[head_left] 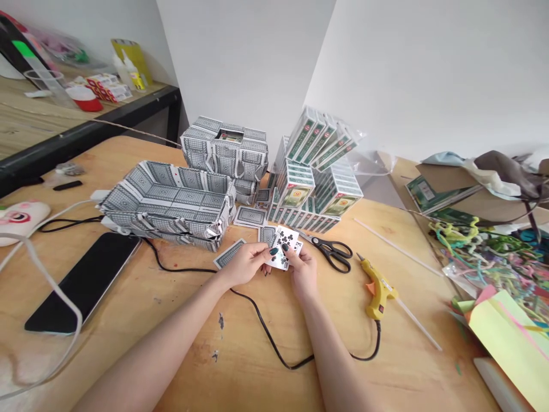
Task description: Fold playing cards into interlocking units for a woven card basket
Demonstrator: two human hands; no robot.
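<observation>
Both my hands hold playing cards in front of me, with a ten of clubs on top and the edge of a king behind it. My left hand pinches the cards' left side, thumb on the face. On their right side grips my right hand, its thumb also pressed on the face. Loose cards lie face down just beyond. To the left stands an open box made of folded cards, and behind it a second card-built box with an opening in its top.
Stacked card packs rise behind my hands. Black scissors and a yellow glue gun lie to the right, its black cord crossing the table. A phone lies left; pipe cleaners heap at far right.
</observation>
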